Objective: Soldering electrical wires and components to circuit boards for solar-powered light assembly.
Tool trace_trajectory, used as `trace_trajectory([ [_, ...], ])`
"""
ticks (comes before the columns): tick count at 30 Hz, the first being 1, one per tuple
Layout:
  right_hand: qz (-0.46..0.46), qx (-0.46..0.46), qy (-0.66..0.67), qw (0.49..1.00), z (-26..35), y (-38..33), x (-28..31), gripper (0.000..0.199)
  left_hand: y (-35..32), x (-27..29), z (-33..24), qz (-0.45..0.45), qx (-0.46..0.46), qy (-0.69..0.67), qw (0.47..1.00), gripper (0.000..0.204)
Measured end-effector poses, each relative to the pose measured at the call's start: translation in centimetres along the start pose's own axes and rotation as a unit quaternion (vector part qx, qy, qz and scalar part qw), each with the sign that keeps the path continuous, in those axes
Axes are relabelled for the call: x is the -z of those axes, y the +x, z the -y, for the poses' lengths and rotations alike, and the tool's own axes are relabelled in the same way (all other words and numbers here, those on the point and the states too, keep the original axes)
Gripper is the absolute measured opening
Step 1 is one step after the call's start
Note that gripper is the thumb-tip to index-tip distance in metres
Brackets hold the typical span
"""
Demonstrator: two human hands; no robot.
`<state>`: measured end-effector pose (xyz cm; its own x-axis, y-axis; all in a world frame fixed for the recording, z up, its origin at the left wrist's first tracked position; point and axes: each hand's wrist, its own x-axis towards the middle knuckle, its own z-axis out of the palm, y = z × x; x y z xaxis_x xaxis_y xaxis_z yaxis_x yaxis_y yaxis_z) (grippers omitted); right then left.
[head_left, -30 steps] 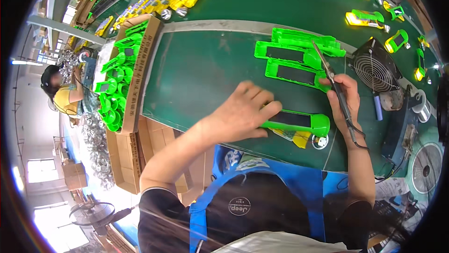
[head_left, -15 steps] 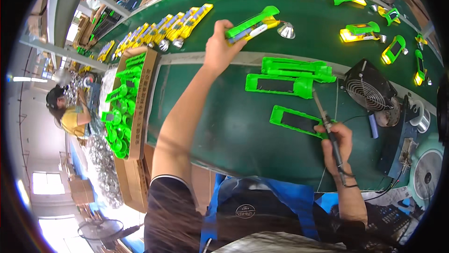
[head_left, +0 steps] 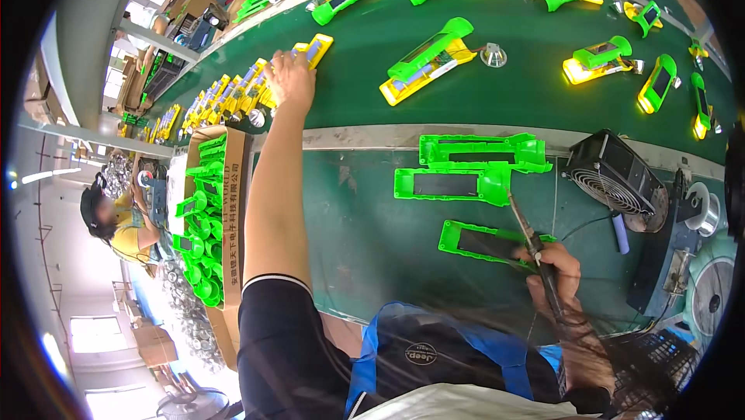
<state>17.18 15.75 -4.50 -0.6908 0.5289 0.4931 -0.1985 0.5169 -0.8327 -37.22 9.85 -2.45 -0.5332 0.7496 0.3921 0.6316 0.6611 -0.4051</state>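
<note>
Bare green table (head_left: 372, 241) lies open between the cardboard box (head_left: 233, 187) of green parts and the three green housings (head_left: 466, 179). To the right the black fan (head_left: 613, 179) blocks passage. The belt (head_left: 528, 86) beyond is crowded with yellow-green units (head_left: 427, 63).

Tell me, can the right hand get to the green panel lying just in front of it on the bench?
Probably yes. The right hand already sits at the near edge of that green panel, with nothing between them, though it is gripping a soldering iron, so its fingers aren't free.
</note>
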Motion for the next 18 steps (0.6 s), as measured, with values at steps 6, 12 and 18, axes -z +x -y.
trace_trajectory([
  [6,0.07,0.061,-0.099,0.991,0.2,0.6,-0.5,0.034,-6.0,10.1,0.8,0.095,-0.056,-0.076,0.991,0.062],
  [12,0.106,0.079,-0.149,0.98,-1.0,2.6,-1.8,0.027,-23.5,20.1,-1.1,0.351,-0.114,-0.36,0.857,0.056],
  [18,0.018,-0.007,-0.017,1.0,-0.5,2.7,-1.1,0.031,-28.9,22.6,-7.5,0.402,0.036,-0.753,0.52,0.091],
])
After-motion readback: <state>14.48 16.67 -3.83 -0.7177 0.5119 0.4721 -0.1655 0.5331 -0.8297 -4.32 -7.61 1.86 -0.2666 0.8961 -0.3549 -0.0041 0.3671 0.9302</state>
